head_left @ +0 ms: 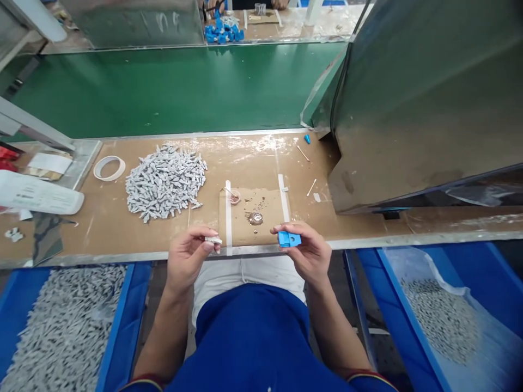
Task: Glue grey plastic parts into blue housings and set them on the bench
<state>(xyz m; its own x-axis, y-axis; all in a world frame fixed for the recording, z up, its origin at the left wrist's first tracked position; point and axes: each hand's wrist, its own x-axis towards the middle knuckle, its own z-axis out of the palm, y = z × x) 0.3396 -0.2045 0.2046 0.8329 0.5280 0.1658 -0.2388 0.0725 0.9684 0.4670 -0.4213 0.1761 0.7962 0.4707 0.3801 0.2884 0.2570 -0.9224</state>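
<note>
Between the thumb and fingers of my left hand (190, 256) is a small grey plastic piece (213, 240). My right hand (307, 251) pinches a blue plastic block (289, 239) with a small hole in its face. Both hands are over the front edge of the bench, apart from each other. Behind them lies a cardboard sheet (267, 239) held by white tape strips, with a small shiny round blob (255, 218) on it. A small pinkish dish (234, 197) with a thin stick sits at the sheet's left side. A heap of grey pieces (165, 179) lies to the left.
A tape roll (109, 168) lies left of the heap. Cotton swabs (311, 187) and a small blue piece (307, 139) are at right, beside a large metal housing (429, 109). Beyond runs a green belt (183, 90). Blue bins (137, 305) flank me below. Another person's hands show at the far bench.
</note>
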